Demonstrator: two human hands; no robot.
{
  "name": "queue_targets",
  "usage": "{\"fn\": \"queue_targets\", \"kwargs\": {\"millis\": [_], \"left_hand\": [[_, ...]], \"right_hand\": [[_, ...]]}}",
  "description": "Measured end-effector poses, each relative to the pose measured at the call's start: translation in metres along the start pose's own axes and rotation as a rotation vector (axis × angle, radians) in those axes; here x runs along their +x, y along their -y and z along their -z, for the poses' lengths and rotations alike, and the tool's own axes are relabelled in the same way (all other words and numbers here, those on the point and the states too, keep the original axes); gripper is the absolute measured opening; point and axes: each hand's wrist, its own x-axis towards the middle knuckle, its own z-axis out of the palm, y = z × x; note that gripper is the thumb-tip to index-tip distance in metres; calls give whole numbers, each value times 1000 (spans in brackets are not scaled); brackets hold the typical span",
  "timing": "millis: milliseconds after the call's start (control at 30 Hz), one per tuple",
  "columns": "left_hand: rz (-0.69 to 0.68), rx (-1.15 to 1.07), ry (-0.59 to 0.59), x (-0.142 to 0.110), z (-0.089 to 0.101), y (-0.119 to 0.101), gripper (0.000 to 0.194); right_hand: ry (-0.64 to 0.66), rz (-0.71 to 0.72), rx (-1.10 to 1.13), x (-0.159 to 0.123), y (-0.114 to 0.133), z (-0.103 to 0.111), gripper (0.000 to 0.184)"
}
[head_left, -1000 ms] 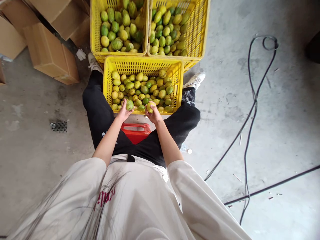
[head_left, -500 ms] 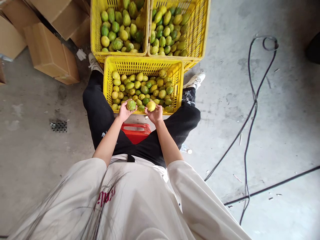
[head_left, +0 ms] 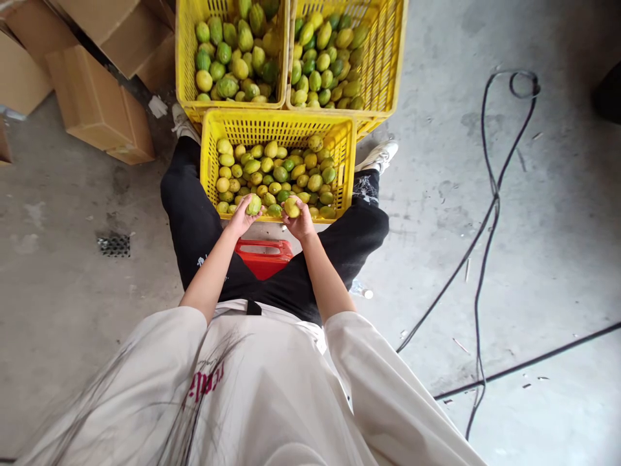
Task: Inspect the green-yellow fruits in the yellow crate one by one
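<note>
My left hand is closed around a green lemon. Beside it, my right hand grips a yellower lemon. Both hands hover over the near rim of a yellow plastic crate, which stands between my legs. Many green and yellow lemons lie in that crate. A small gap separates the two hands, and some fingertips are hidden behind the fruit.
Two more yellow crates, a left one and a right one, hold lemons behind the near crate. Cardboard boxes are piled at far left. A red plastic object sits between my thighs. Black cable loops across the floor at right.
Both lemons have turned in my fingers, showing different sides; the right one looks less bright yellow. My hands have barely shifted, and the crates are unchanged.
</note>
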Motion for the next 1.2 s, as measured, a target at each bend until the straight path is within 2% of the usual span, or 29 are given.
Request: {"fn": "queue_targets", "kwargs": {"millis": [567,700,867,1100,1200], "left_hand": [[17,0,45,-2,-1,-1,10],[38,-29,26,-1,-2,-1,16],[68,-104,-9,-4,-5,-5,38],[42,-246,-39,-7,-5,-10,30],[22,-278,-51,-7,-6,-11,33]], "right_hand": [[41,-5,-25,2,-3,3,24],[36,-17,-9,5,-5,4,27],[-13,-2,51,4,-4,3,31],[-117,11,102,6,0,-7,25],[-130,46,90,21,15,-21,25]]}}
